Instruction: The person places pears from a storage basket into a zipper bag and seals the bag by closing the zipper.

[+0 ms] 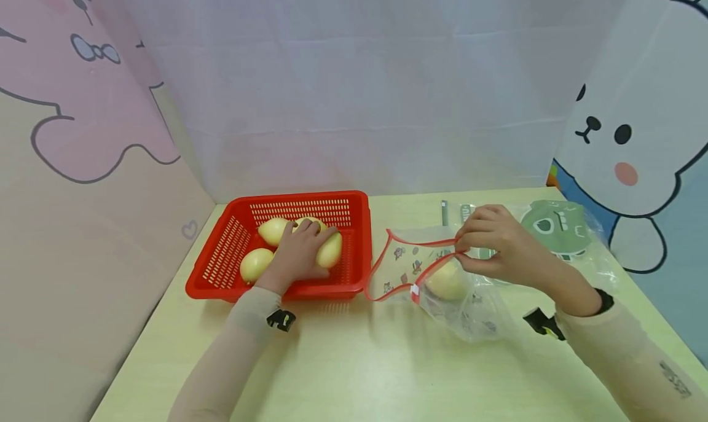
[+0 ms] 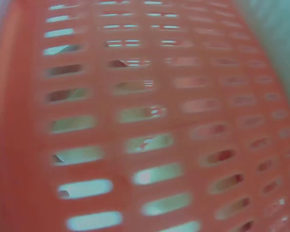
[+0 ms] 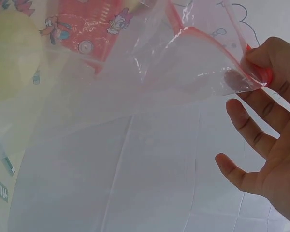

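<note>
In the head view my left hand (image 1: 301,250) reaches into a red plastic basket (image 1: 362,238), fingers and thumb around a smooth pale yellow fruit (image 1: 330,251) shaped like a lemon. More of these fruits lie under and beside the hand, one (image 1: 256,265) near the basket's front left. My right hand (image 1: 495,247) pinches the red-edged mouth of a clear zip bag (image 1: 475,317) between thumb and forefinger. The bag's mouth gapes toward the basket, and a pale yellow fruit (image 1: 447,281) sits inside. The right wrist view shows the right hand's other fingers (image 3: 251,128) spread apart.
Behind the right hand a flat clear plastic package (image 1: 555,225) with a green cartoon print lies on the pale table (image 1: 354,360). White cloth (image 1: 354,102) closes off the back, and cartoon-printed sheets stand at both sides. Basket wall slots (image 2: 150,113) fill the left wrist view.
</note>
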Available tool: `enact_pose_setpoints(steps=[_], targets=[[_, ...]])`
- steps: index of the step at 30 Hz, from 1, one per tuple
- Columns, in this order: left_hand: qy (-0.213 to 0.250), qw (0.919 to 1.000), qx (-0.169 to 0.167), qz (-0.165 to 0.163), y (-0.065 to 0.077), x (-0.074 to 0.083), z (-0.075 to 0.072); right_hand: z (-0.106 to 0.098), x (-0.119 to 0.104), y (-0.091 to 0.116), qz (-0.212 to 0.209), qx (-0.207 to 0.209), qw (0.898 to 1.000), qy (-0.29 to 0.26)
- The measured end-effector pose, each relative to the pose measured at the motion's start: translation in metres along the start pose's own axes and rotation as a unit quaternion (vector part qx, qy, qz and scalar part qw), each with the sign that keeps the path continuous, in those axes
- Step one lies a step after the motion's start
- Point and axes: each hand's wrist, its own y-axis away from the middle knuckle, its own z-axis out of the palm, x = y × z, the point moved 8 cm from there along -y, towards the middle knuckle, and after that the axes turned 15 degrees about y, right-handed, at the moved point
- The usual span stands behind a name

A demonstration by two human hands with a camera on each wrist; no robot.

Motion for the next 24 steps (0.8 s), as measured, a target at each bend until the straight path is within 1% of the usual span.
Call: enact_pose_setpoints(steps=[6, 12, 17, 24], targets=[[0.012, 0.9972, 0.069, 0.023, 0.002, 0.008, -0.028, 0.001, 0.000, 0.000, -0.003, 0.003, 1.000, 0.005], [0.027, 0.9914, 0.118, 0.050, 0.007, 0.020, -0.051, 0.001, 0.001, -0.001, -0.002, 0.005, 1.000, 0.004], [0.048, 0.9847, 0.146, 0.083, 0.012, 0.034, -0.063, 0.000, 0.001, -0.001, -0.002, 0.005, 1.000, 0.007], [0.072, 0.9731, 0.168, 0.140, 0.019, 0.068, -0.077, 0.001, 0.001, -0.001, -0.006, 0.008, 1.000, 0.000]])
